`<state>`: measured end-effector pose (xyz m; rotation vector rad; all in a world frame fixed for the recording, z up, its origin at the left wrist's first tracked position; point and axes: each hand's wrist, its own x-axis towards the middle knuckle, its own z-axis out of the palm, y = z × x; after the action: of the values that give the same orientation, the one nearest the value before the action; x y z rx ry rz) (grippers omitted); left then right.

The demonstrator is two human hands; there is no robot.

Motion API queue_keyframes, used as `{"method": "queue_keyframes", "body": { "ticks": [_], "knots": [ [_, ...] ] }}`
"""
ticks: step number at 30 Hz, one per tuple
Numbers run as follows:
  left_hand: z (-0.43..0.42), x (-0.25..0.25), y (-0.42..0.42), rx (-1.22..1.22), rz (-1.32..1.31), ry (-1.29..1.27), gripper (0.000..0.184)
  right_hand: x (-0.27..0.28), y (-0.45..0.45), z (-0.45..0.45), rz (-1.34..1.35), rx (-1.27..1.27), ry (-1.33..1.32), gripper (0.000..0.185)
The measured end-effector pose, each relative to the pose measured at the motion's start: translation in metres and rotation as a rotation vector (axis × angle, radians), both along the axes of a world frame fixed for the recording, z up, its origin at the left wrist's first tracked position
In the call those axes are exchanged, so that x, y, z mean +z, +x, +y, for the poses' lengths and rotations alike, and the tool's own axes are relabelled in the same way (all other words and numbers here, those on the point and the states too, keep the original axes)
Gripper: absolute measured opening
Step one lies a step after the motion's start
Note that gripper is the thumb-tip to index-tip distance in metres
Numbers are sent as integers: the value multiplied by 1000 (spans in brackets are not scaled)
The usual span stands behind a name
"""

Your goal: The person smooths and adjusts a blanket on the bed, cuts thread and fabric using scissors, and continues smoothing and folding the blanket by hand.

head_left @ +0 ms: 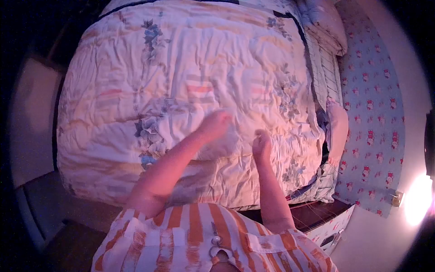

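A wrinkled, pale quilt (pixel 235 59) with blue-grey flowers and pink and grey stripes spreads over the bed in front of me. My left hand (pixel 217 123) reaches over its middle, smeared by motion, so its fingers cannot be made out. To the right and nearer to me, my right hand (pixel 262 147) is closed with its fingers curled. Whether it pinches any of the quilt's cloth cannot be seen. Both hands are over the quilt and apart from each other.
Along the bed's right side lie a rolled pink cloth (pixel 336 131) and more bedding (pixel 322 22). Patterned blue paper (pixel 371 113) covers the wall beside it. A dark-topped cabinet (pixel 312 215) stands at the near right, a bright lamp (pixel 418 199) beyond it.
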<state>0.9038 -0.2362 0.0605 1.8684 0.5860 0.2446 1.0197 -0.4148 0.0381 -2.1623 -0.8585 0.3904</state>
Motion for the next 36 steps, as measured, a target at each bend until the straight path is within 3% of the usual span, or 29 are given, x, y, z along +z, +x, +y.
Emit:
{"method": "queue_keyframes", "body": {
  "ticks": [1, 3, 4, 6, 7, 9, 15, 18, 20, 26, 29, 33, 36],
  "knots": [
    [11, -11, 1, 25, 4, 28, 17, 21, 8, 16, -199, -5, -18, 27],
    [19, -29, 9, 52, 9, 51, 18, -7, 29, 45, -270, 229, 86, 30],
    [19, -40, 14, 6, 11, 114, 18, -9, 32, 59, -270, 231, 83, 30],
    [18, -42, 21, -41, 19, 178, 19, -13, 36, 79, -487, 468, -60, 32],
    [16, -44, 25, -32, 98, 151, 20, -17, 38, 75, -478, 463, -62, 32],
    [16, -51, 33, -35, 172, 130, 20, -39, 54, 56, -394, 121, -228, 41],
    [14, -79, 69, -39, 17, 286, 22, -52, 66, 41, -286, 191, -177, 49],
    [11, -84, 81, -57, 76, 371, 20, -59, 67, 40, -276, 205, -129, 49],
    [5, -83, 86, 17, 265, 384, 21, -60, 66, 39, -276, 193, -114, 49],
    [3, -79, 94, -9, 409, 246, 19, -58, 57, 42, -256, 112, -182, 46],
    [4, -81, 98, -42, 442, 316, 18, -57, 58, 42, -276, 117, -211, 46],
    [14, -93, 93, -75, 439, 205, 13, -52, 65, 42, -222, 206, -109, 45],
    [24, -95, 79, -273, 303, 175, 8, -47, 67, 44, -137, 248, -64, 44]
  ]
}}
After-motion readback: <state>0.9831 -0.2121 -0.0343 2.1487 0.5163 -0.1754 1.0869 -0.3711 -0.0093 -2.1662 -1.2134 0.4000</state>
